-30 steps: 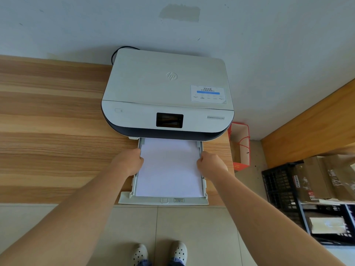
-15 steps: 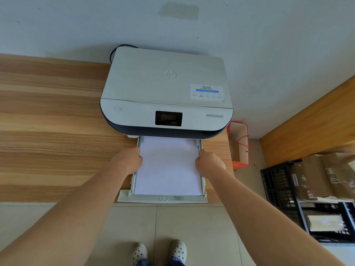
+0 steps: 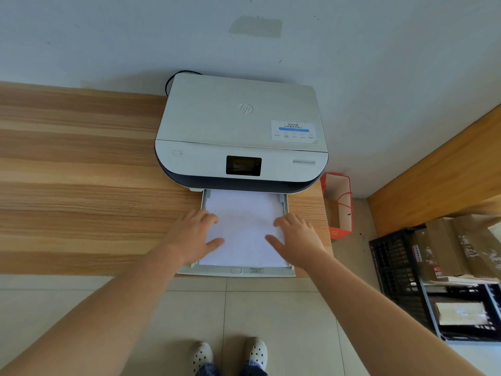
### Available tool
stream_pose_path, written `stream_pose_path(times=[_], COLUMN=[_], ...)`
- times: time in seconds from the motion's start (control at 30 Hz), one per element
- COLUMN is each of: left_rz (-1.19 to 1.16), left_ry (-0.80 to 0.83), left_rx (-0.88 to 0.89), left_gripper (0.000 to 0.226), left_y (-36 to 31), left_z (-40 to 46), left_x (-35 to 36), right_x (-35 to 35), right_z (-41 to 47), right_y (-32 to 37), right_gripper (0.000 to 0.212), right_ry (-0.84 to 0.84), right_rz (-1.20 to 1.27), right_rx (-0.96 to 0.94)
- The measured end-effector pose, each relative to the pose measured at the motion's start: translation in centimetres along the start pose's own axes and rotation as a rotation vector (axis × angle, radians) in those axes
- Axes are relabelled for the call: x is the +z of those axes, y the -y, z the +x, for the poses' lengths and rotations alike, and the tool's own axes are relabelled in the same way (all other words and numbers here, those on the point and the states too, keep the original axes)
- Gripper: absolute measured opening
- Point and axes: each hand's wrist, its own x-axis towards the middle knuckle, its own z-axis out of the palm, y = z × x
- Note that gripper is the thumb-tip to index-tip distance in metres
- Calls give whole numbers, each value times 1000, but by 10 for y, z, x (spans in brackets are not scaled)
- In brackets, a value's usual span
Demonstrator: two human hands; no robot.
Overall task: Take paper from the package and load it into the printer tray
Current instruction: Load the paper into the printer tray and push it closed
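Left hand (image 3: 193, 238) & right hand (image 3: 296, 241) lie flat, fingers spread, gripping nothing, on smooth white paper (image 3: 244, 229) in pulled-out plastic tray (image 3: 235, 272) w/ rounded glossy printer (image 3: 238, 137) behind.

Paper (image 3: 244, 226) lies in the tray (image 3: 235, 272) before the printer (image 3: 238, 131).

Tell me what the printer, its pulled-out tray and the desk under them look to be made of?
Printer: likely moulded plastic, matte white over a dark base band; smooth rounded corners suggest it.
Paper tray: seemingly the same pale plastic, thin walled, holding white paper.
Desk: wood or a wood-look laminate; the striped grain is very even, so I cannot tell which.
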Motion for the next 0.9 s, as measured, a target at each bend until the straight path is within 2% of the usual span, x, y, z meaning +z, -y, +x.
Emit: stream_pose_path(times=[0.1, 0.2, 0.3, 0.63, 0.8, 0.9], left_rz=[61, 128, 207, 230, 209, 232], left_ry=[82, 156, 167, 101, 6, 20], left_rx=[120, 117, 81, 8, 28, 40], left_gripper=[77, 90, 97, 94, 87, 87], left_y=[-10, -18, -20, -21, -16, -13], left_z=[-23, -36, -41, -41, -40, -37], left_x=[15, 32, 40, 41, 35, 31], right_x=[13, 30, 39, 45, 34, 29], right_z=[-26, -38, -40, -34, -30, -26], right_y=[9, 17, 22, 28, 26, 25], right_gripper=[72, 88, 94, 91, 87, 87], right_ry=[58, 89, 101, 84, 52, 51], right_rz=[-16, -74, -126, -234, -209, -212], right_rx=[-127, -166, -166, -111, -105, -115])
